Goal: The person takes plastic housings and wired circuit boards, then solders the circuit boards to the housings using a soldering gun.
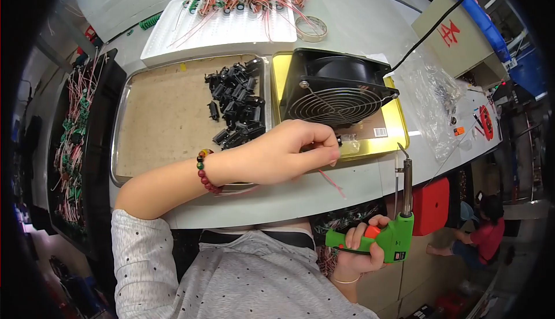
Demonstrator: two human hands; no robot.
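My right hand (363, 247) is wrapped round a green soldering gun (399, 237) with an orange-red trigger. Its metal barrel points up and away, the bent tip near the front right corner of a yellow tray (398, 123). My left hand (300, 152) is closed in a pinch in front of a black fan (341, 88) with a round wire guard. Thin red and white wires (332, 184) come out below its fingers; whatever they join is hidden by the hand. A small black piece shows just beyond the fingertips.
Left of the fan, a metal tray (156, 117) holds many black parts (234, 102). Behind it, a white foam tray (173, 33) carries wired green pieces beside a tape roll (311, 29). Clear plastic (433, 93) lies right. A black bin (104, 82) stands far left; another person (485, 232) sits lower right.
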